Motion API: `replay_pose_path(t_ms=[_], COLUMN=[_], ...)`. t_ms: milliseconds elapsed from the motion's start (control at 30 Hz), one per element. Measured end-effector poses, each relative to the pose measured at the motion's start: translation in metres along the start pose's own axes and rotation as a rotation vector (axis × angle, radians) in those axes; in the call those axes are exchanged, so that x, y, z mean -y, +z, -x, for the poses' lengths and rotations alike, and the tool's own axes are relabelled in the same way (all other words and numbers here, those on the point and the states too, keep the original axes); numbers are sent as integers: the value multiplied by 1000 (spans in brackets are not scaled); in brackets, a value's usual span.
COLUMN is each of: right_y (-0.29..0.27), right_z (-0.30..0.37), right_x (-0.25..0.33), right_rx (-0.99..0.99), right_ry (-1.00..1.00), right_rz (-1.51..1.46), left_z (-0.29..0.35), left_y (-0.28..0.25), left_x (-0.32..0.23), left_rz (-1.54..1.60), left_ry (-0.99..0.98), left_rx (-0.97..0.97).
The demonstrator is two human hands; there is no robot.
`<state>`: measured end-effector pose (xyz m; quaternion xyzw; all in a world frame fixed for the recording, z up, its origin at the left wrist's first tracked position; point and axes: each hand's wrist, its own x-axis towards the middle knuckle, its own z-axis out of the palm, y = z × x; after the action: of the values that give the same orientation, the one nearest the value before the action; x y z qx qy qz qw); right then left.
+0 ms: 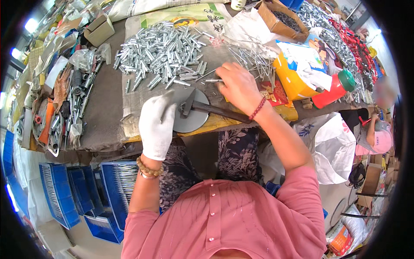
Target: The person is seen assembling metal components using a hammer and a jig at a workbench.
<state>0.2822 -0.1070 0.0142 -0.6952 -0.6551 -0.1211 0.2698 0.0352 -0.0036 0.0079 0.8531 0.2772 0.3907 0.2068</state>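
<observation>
My left hand (157, 125), in a white glove, hovers over the left edge of a round grey metal disc (189, 122). Its fingertips are blurred beside the head of a hammer (215, 110), so their grip is unclear. That hammer lies across the disc, its dark handle pointing right, beneath my right wrist. My bare right hand (239, 86) is closed, with a short silvery metal tube (213, 80) sticking out leftward from the fingertips. Beyond my hands lies a large heap of similar metal tubes (159, 54). Thin metal rods (254, 60) are scattered behind my right hand.
At right stand a yellow container (293, 77) and a red bottle with a green cap (334, 90). A cardboard box of dark small parts (282, 21) sits behind. Assorted tools (73, 95) crowd the left. Blue bins (118, 185) hold rods below the table edge. Another person (375, 138) is at far right.
</observation>
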Motion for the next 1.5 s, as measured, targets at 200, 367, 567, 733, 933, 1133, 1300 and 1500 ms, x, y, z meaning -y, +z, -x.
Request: replay_pose_path(t_ms=[200,367,567,733,933,1133,1300,1500], right_y=[0,2,24,20,12,-10,-20,-4], right_z=[2,-9,-31,-39,-27,-10,24,36], right_x=[67,38,-30,-32,-40,0,64,77], right_rx=[-13,-29,-5,306,188,51,109,85], right_ry=[-167,-172,-3,-57,-189,-65,-114,-116], right_rz=[-295,-282,-63,0,69,11,-135,-153], left_z=[8,18,23,25,22,23,26,23], left_y=[3,-18,-23,-19,-19,-20,-17,-20], left_x=[-21,-6,3,12,8,9,10,7], left_rz=[292,263,126,-6,-11,-19,14,-38], left_ry=[-163,-264,-36,33,16,-5,3,6], left_rx=[175,185,226,198,198,206,185,231])
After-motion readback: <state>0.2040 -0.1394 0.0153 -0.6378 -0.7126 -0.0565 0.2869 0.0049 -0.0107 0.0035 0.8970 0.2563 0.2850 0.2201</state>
